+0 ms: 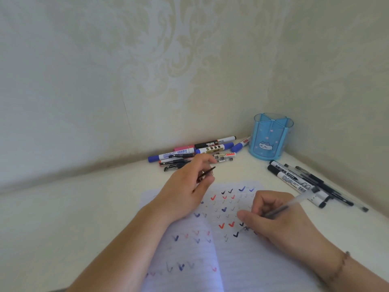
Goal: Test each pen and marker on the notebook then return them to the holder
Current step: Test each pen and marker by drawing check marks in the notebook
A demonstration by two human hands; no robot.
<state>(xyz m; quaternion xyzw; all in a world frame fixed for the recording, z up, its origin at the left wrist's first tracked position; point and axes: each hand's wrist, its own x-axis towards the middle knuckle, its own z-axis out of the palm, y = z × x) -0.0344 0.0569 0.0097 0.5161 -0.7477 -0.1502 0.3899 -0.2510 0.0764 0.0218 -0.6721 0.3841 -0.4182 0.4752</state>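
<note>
Your right hand (271,220) grips a clear pen (282,209), tip down on the notebook (242,260) beside a dark tick. Your left hand (185,190) pinches a thin dark cap (207,172) between curled fingers, above the page's upper left corner. The open pages carry rows of red, blue and black ticks.

The blue holder (270,140) stands upright in the corner, with a cat drawing on its front. Left of it lies a heap of markers (195,152) against the wall; one label reads "BOARD", another shows a large "M", and the rest is too small to read. Right of the notebook a second group of black pens (311,184) lies on the table (84,207), one with a barcode label.
</note>
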